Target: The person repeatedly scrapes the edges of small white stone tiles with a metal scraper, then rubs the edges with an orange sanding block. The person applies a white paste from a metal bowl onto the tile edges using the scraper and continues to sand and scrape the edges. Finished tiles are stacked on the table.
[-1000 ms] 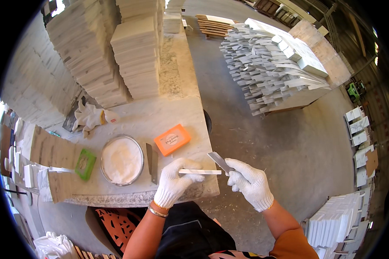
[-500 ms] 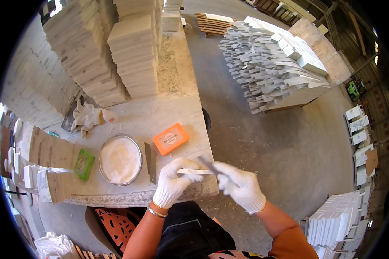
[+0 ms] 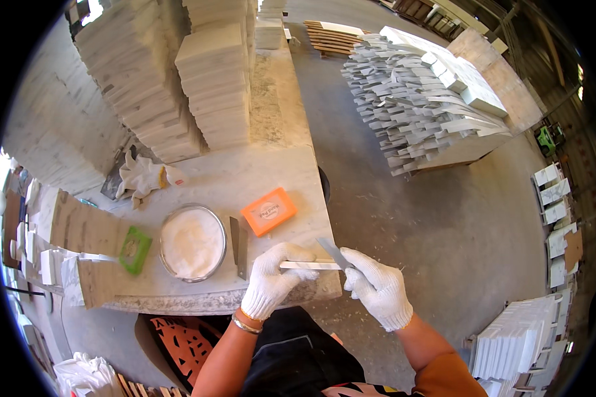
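Note:
My left hand (image 3: 271, 279), in a white knit glove, is closed around a thin whitish strip (image 3: 316, 265) that points to the right near the table's front right corner. A flat grey metal blade (image 3: 333, 252) is gripped in my gloved right hand (image 3: 381, 292); it lies against or just over the strip's right end. Beyond the hands, an orange block (image 3: 269, 211) rests on the table. Left of the hands are a round metal bowl (image 3: 163, 257) of pale powder (image 3: 191, 239), an upright-edged metal piece (image 3: 235, 239) beside it, and a green block (image 3: 135, 250).
Tall stacks of pale stone tiles (image 3: 215, 92) stand on the table (image 3: 291, 162) at the back left. A crumpled white glove (image 3: 139, 180) lies before them. Beyond the aisle floor stands a big pile of grey strips (image 3: 404, 99). An orange-patterned chair (image 3: 182, 347) is below the table edge.
The metal blade has slid and turned along the strip's right end, with my right hand moving slightly right and down. My left hand keeps its hold on the strip; the whole view has shifted slightly.

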The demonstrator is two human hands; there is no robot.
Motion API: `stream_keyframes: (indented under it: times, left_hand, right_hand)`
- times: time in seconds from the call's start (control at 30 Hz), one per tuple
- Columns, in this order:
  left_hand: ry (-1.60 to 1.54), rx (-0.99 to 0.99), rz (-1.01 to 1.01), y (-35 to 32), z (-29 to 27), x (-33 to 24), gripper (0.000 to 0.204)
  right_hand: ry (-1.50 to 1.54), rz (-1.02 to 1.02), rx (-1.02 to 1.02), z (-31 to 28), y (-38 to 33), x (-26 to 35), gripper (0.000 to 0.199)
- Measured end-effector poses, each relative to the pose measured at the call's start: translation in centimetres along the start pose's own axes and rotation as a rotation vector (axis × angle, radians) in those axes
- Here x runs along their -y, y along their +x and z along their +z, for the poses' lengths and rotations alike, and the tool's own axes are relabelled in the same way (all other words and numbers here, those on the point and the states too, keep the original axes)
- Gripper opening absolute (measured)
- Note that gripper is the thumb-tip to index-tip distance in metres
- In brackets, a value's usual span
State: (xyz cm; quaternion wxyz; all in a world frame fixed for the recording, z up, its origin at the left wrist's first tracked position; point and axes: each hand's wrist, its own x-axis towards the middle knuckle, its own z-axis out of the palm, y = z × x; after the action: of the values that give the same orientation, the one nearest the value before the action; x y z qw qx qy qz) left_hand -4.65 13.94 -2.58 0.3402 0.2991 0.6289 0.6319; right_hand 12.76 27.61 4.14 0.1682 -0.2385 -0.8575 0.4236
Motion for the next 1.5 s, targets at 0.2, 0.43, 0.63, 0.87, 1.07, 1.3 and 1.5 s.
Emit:
stream_keyframes:
  times: [0.2, 0.43, 0.63, 0.87, 1.07, 1.3, 1.5]
  left_hand:
    - [-0.010, 0.014, -0.063, -0.3, -0.4, 0.2, 0.026]
    - [0.079, -0.008, 0.008, -0.5, 0.0, -0.2, 0.029]
    - [-0.378, -0.037, -0.171, -1.3, -0.1, -0.5, 0.034]
    - [-0.819, 0.115, -0.324, -0.7, 0.8, 0.9, 0.065]
    - [-0.947, 0.358, -0.565, -1.2, 1.4, 0.4, 0.066]
    - [-0.197, 0.580, -0.294, -1.9, 1.3, -1.7, 0.054]
    - [-1.030, 0.265, -0.358, -3.6, -0.4, -1.3, 0.062]
  right_hand:
    - [-0.139, -0.196, -0.005, 2.3, 0.6, 1.0, 0.041]
    - [0.066, -0.032, 0.155, 0.1, -1.4, -0.5, 0.047]
    - [0.567, 0.413, -0.052, -2.8, -1.0, -1.5, 0.036]
    - [0.458, -0.114, 0.076, -2.8, 0.2, -3.3, 0.019]
    - [0.326, -0.471, 0.464, -2.7, 3.9, -1.6, 0.022]
    - [0.398, -0.504, 0.444, -0.5, 4.7, -1.1, 0.020]
    - [0.487, -0.265, 0.053, 1.6, 3.3, -3.3, 0.019]
